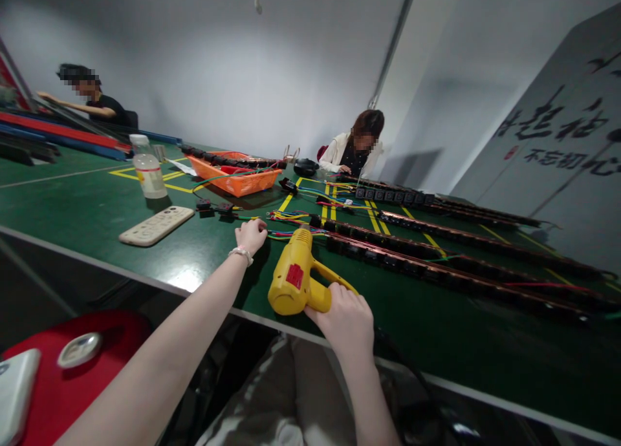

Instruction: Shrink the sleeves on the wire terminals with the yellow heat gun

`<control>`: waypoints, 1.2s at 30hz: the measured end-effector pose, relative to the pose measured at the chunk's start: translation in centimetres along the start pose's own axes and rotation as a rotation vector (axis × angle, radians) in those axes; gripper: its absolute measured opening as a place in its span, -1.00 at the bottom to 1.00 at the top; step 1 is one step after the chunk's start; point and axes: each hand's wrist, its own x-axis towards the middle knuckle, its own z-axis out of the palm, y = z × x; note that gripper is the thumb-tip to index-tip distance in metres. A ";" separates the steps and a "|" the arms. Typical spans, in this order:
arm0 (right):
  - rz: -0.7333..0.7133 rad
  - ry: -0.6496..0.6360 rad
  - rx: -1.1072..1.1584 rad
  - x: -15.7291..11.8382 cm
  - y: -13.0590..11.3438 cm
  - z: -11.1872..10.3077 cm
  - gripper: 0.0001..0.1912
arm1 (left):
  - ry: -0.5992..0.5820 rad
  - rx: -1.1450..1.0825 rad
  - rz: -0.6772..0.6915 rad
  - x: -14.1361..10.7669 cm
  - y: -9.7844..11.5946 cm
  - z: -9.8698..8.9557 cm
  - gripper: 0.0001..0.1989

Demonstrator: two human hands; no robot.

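At the near left, a red stool bears a small pale disc. The right hand comes up from below, its fingers wrapped round the handle of a yellow heat gun above the near edge of the green table. The gun's red label is too blurred to read. Its barrel points away from the person, a little to the right, the nozzle toward the coloured wires; its handle juts right. The left arm reaches forward across the table edge, a pale bracelet at the wrist; the left hand is palm down, fingers curled at the wires, and I cannot tell whether they pinch one. Right of the gun, long black-and-copper strips slant toward the right edge. Left of the left hand lies a pale slab with illegible marks; beyond it stands a bottle, its yellowish label unreadable. Farther off are an orange basket and two seated co-workers, one in white, one in black. On the right wall, large brushed characters run above smaller ones reading 不忘初心.
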 end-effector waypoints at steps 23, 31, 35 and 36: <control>-0.002 -0.005 0.154 1.2 -4.8 0.5 -0.56 | 0.048 -0.886 -0.167 1.4 -0.2 0.0 -0.68; 0.009 0.006 0.143 1.4 -3.5 0.7 -0.56 | -0.056 -1.062 -0.250 1.4 0.0 0.0 -0.54; 0.035 0.008 0.110 1.3 -1.9 0.6 -0.55 | -0.109 -1.201 -0.272 1.3 0.0 0.0 -0.60; 0.039 0.006 0.097 1.2 -1.4 0.6 -0.55 | -0.115 -1.209 -0.280 1.2 0.1 0.0 -0.62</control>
